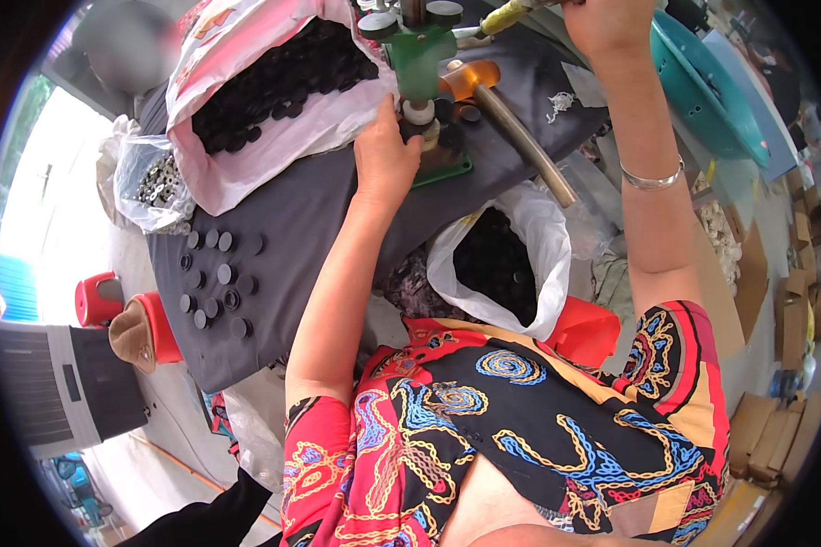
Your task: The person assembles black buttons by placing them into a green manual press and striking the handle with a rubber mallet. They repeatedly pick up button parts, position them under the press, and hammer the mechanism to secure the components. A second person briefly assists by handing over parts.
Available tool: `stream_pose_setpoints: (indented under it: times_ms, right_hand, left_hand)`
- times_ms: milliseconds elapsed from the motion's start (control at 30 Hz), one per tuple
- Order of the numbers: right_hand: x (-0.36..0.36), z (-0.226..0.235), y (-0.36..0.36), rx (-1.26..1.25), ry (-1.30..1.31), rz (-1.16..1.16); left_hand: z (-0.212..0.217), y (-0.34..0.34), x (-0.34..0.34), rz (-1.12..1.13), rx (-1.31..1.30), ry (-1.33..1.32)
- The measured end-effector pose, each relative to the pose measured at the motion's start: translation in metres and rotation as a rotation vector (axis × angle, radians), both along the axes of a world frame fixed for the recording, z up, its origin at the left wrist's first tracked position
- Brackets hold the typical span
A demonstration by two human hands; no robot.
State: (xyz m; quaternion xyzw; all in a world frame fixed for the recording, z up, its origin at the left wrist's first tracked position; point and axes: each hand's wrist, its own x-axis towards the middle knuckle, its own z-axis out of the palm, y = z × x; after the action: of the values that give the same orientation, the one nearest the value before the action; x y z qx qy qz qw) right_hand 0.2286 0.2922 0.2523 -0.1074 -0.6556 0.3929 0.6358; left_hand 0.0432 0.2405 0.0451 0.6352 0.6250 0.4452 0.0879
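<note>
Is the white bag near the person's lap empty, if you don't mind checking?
No, the white bag is open and holds a heap of small black round parts.
</note>
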Motion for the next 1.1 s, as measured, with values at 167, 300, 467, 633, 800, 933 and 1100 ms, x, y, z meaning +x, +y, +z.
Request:
stream_pose_setpoints:
  times_ms: [167, 300, 467, 633, 800, 933, 1100]
  right_hand:
    - [0.001, 0.005, -0.007, -0.053, 0.045, -0.062]
    - [-0.002, -0.002, -0.005, -0.043, 0.024, -0.027]
    - [0.023, -0.035, -0.004, 0.395, -0.461, -0.530]
    - [0.022, -0.064, -0.046, 0.153, 0.058, 0.073]
    - [0.029, -0.165, -0.062, 0.447, 0.011, -0.064]
    - [0.031, -0.158, -0.061, 0.422, -0.038, -0.050]
    - [0.034, -0.109, -0.062, 0.276, -0.071, -0.009]
  left_hand:
    - [-0.014, 0.012, 0.007, 0.005, 0.027, -0.195]
    - [-0.025, 0.016, 0.008, 0.060, 0.054, -0.238]
    - [-0.032, 0.030, 0.010, 0.036, 0.116, -0.249]
    - [-0.020, 0.019, 0.006, -0.010, 0.054, -0.273]
    - [-0.018, -0.015, -0.008, -0.042, 0.119, -0.238]
    - [-0.007, -0.075, -0.042, 0.095, 0.260, 0.029]
    - [-0.010, -0.187, -0.114, 0.482, 0.207, 0.283]
